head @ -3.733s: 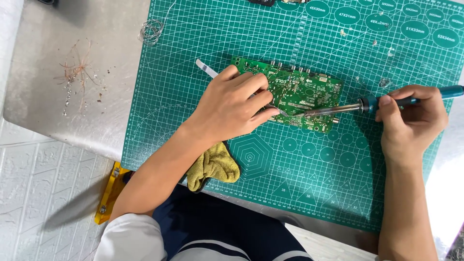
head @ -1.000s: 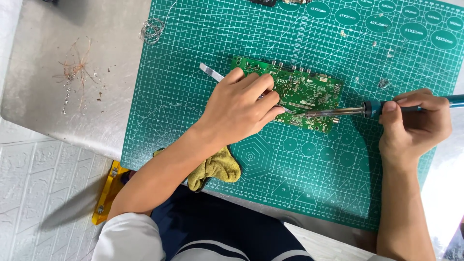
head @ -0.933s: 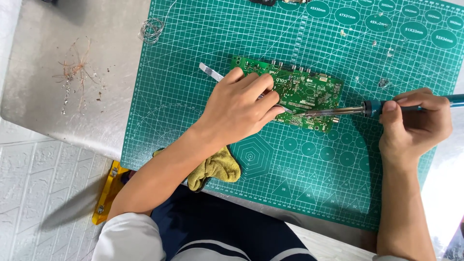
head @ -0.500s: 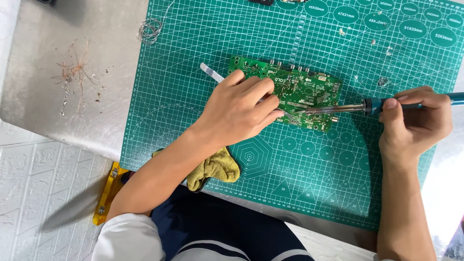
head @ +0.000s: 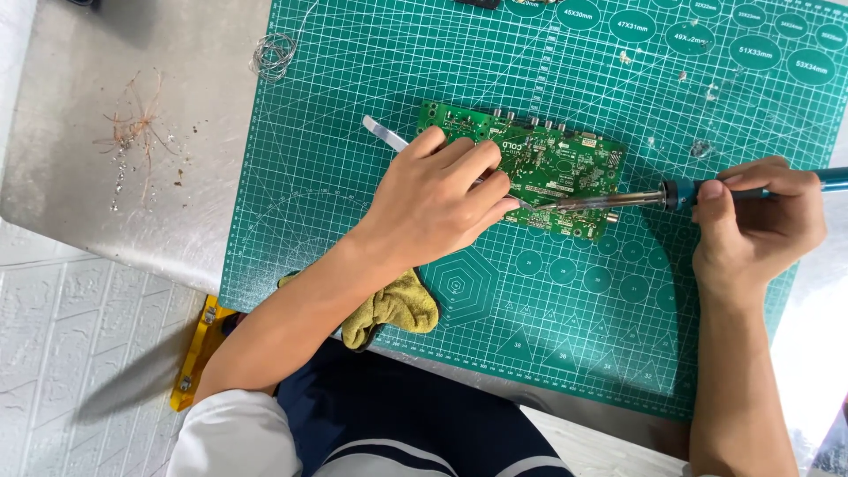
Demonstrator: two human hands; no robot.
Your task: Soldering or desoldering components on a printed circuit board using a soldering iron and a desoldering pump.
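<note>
Green circuit board (head: 552,168) flat on mat; soldering iron (head: 618,200) tip touching it; tweezers (head: 389,135) angled.

Your left hand (head: 437,199) covers the near-left part of the circuit board (head: 548,163) and most of the tweezers (head: 386,134). The soldering iron (head: 618,200) handle runs off the right edge. The iron's tip contact is too small to tell.

No packages, labels, signs or screens in view; none on the bench
</note>
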